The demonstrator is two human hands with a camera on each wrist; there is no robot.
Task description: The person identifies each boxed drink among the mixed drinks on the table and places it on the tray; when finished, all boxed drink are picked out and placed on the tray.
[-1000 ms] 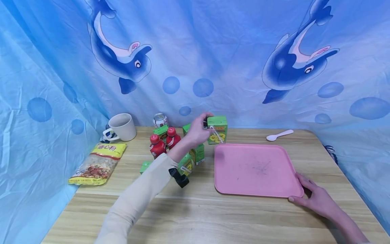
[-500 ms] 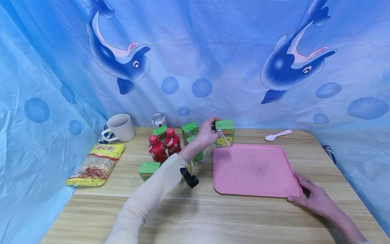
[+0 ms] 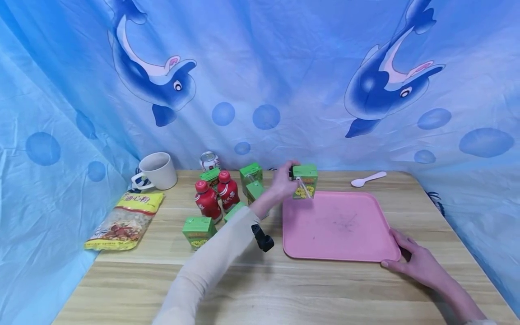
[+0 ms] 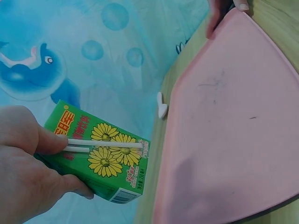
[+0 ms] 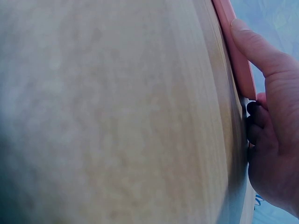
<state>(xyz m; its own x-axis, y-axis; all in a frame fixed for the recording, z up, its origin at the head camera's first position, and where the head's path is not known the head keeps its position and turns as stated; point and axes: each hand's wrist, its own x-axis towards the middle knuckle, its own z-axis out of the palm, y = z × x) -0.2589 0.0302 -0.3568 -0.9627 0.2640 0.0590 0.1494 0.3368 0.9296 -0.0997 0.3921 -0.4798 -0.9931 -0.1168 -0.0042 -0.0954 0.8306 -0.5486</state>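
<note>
Nearest, the right hand (image 3: 416,262) straddles the near right corner of the pink tray (image 3: 341,234), thumb on one edge and fingers curled at the other, a grip that probably keeps it from sliding. The tray lies flat on the wooden table (image 3: 284,289). To its left, a loose group of green cartons (image 3: 199,229) and two red bottles (image 3: 208,201) stands within the left arm's reach. Beyond them, the left hand (image 4: 28,163) pinches a juice carton (image 4: 105,161) by its side, closed only as far as the box's width allows. The carton hangs upright, in the head view overlapping the tray's far left edge; that side hold seems to leave its base free for setting down. Past the tray's far edge, a white spoon (image 3: 369,179) lies apart, seemingly out of the way.
</note>
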